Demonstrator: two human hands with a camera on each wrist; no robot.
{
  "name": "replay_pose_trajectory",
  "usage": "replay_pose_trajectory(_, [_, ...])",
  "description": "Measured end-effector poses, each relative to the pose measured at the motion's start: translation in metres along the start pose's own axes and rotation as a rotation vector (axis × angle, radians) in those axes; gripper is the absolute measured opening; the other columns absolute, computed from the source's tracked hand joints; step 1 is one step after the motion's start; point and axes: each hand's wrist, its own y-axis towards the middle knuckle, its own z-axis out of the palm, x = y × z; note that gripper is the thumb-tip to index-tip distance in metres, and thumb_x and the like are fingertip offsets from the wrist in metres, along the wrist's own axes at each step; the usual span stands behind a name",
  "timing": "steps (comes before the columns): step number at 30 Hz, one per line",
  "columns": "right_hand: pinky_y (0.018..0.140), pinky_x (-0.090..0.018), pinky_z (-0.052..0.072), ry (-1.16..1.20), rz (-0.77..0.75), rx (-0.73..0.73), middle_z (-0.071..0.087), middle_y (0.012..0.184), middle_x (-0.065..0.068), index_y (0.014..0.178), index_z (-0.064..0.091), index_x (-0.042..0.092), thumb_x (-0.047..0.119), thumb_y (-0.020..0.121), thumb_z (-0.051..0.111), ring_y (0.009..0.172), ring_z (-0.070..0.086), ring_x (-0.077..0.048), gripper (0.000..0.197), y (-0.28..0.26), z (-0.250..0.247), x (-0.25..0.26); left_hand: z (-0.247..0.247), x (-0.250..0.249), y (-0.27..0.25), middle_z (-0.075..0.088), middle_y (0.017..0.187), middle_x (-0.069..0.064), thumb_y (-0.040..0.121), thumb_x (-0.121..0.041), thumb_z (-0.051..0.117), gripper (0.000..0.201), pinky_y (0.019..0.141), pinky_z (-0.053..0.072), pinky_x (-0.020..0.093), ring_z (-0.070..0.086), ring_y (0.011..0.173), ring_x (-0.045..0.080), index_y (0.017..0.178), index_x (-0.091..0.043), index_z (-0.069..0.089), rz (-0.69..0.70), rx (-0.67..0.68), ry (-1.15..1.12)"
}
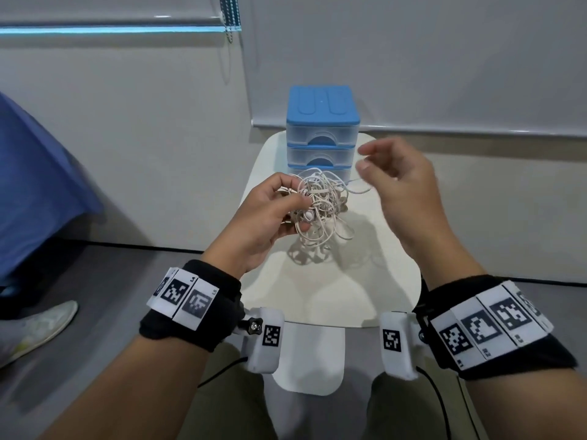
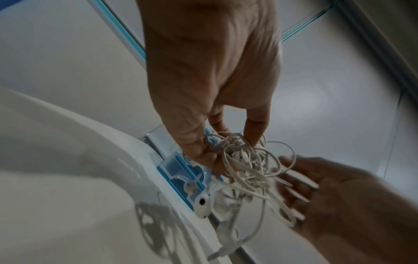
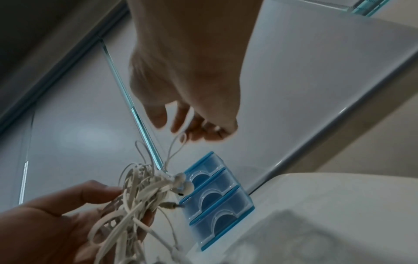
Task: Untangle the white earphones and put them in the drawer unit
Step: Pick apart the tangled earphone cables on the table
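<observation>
Nearest, left hand point(image 1: 266, 214) gripping white earphones point(image 1: 320, 208), a tangled bundle held above white tabletop point(image 1: 390, 268), loops hanging down. Just right, right hand point(image 1: 403, 188), fingers loosely curled, pinching one thin strand point(image 3: 175, 151) pulled out from bundle. Farther back, blue drawer unit point(image 1: 322, 128) standing on tabletop against wall, three clear drawers all closed. Far left, blue fabric point(image 1: 38, 185).
</observation>
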Motion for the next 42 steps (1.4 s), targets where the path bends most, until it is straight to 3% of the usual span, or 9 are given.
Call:
replay_pose_trajectory(2, [0.071, -0.024, 0.045, 0.052, -0.129, -0.065, 0.066, 0.079, 0.001, 0.088, 0.069, 0.01, 0.013, 0.089, 0.07, 0.073, 0.055, -0.011, 0.004, -0.004, -0.003, 0.004, -0.003, 0.002, 0.0, 0.068, 0.088, 0.01, 0.094, 0.004, 0.065, 0.018, 0.069, 0.059, 0.031, 0.063, 0.069, 0.019, 0.099, -0.013, 0.061, 0.017, -0.027, 0.004])
replay_pose_trajectory(5, [0.061, -0.029, 0.043, -0.004, -0.151, 0.09, 0.065, 0.067, -0.011, 0.078, 0.072, 0.007, 0.013, 0.085, 0.072, 0.063, 0.053, -0.016, 0.009, -0.012, -0.002, 0.005, -0.007, 0.003, 0.0, 0.069, 0.095, 0.011, 0.093, 0.006, 0.066, 0.021, 0.069, 0.059, 0.031, 0.064, 0.08, 0.024, 0.099, -0.013, 0.062, 0.059, -0.062, 0.025])
replay_pose_trajectory(9, [0.064, -0.02, 0.043, -0.178, -0.133, 0.237, 0.069, 0.069, 0.007, 0.08, 0.078, 0.019, 0.007, 0.085, 0.073, 0.062, 0.056, -0.005, 0.014, -0.017, 0.006, -0.003, -0.003, 0.002, -0.002, 0.067, 0.103, 0.015, 0.091, 0.007, 0.067, 0.024, 0.071, 0.058, 0.034, 0.067, 0.084, 0.024, 0.096, -0.016, 0.063, 0.122, -0.103, 0.055])
replay_pose_trajectory(16, [0.058, -0.033, 0.046, -0.138, -0.297, 0.029, 0.063, 0.076, 0.004, 0.078, 0.065, 0.015, -0.007, 0.077, 0.066, 0.065, 0.053, -0.011, 0.022, -0.029, 0.01, 0.011, 0.003, -0.001, -0.007, 0.065, 0.098, 0.009, 0.087, 0.006, 0.069, 0.026, 0.073, 0.058, 0.041, 0.062, 0.07, 0.025, 0.098, -0.016, 0.062, 0.208, -0.217, 0.146])
replay_pose_trajectory(21, [0.064, -0.016, 0.036, -0.285, -0.388, 0.052, 0.059, 0.078, 0.002, 0.078, 0.078, 0.015, 0.002, 0.075, 0.065, 0.061, 0.049, -0.008, 0.019, -0.025, 0.014, 0.023, 0.006, -0.004, -0.008, 0.064, 0.1, 0.001, 0.082, -0.011, 0.077, 0.025, 0.077, 0.063, 0.047, 0.069, 0.071, 0.022, 0.095, -0.027, 0.063, 0.274, -0.267, 0.293])
replay_pose_trajectory(28, [0.067, -0.022, 0.042, -0.524, -0.257, 0.124, 0.056, 0.079, 0.01, 0.083, 0.078, 0.024, 0.014, 0.083, 0.073, 0.067, 0.05, 0.001, 0.011, -0.018, 0.021, 0.009, 0.015, -0.01, -0.013, 0.067, 0.092, -0.012, 0.073, -0.019, 0.073, 0.025, 0.085, 0.059, 0.055, 0.07, 0.089, 0.03, 0.09, -0.033, 0.063, 0.285, -0.29, 0.402])
replay_pose_trajectory(34, [0.071, -0.03, 0.046, -0.6, -0.196, 0.165, 0.059, 0.083, 0.009, 0.083, 0.075, 0.021, 0.021, 0.085, 0.075, 0.073, 0.053, -0.009, 0.002, -0.02, 0.025, 0.006, 0.02, -0.006, -0.014, 0.062, 0.089, -0.012, 0.079, -0.011, 0.074, 0.027, 0.069, 0.054, 0.035, 0.06, 0.073, 0.015, 0.097, -0.025, 0.061, 0.352, -0.316, 0.518])
replay_pose_trajectory(39, [0.059, -0.019, 0.043, -0.214, 0.139, 0.233, 0.067, 0.068, 0.01, 0.072, 0.067, 0.014, 0.01, 0.088, 0.068, 0.063, 0.057, -0.006, 0.016, -0.016, 0.023, 0.015, 0.015, -0.013, -0.014, 0.06, 0.086, -0.009, 0.082, -0.015, 0.076, 0.049, 0.057, 0.046, 0.03, 0.056, 0.061, 0.015, 0.116, -0.032, 0.046, 0.265, -0.216, 0.689])
replay_pose_trajectory(42, [0.061, -0.024, 0.038, 0.05, 0.358, 0.295, 0.067, 0.066, 0.007, 0.072, 0.062, 0.016, 0.007, 0.093, 0.06, 0.06, 0.054, -0.008, 0.023, -0.013, 0.019, 0.023, 0.013, -0.019, -0.014, 0.06, 0.078, -0.002, 0.083, -0.016, 0.072, 0.068, 0.058, 0.049, 0.034, 0.059, 0.062, 0.019, 0.134, -0.045, 0.039, 0.209, -0.155, 0.802])
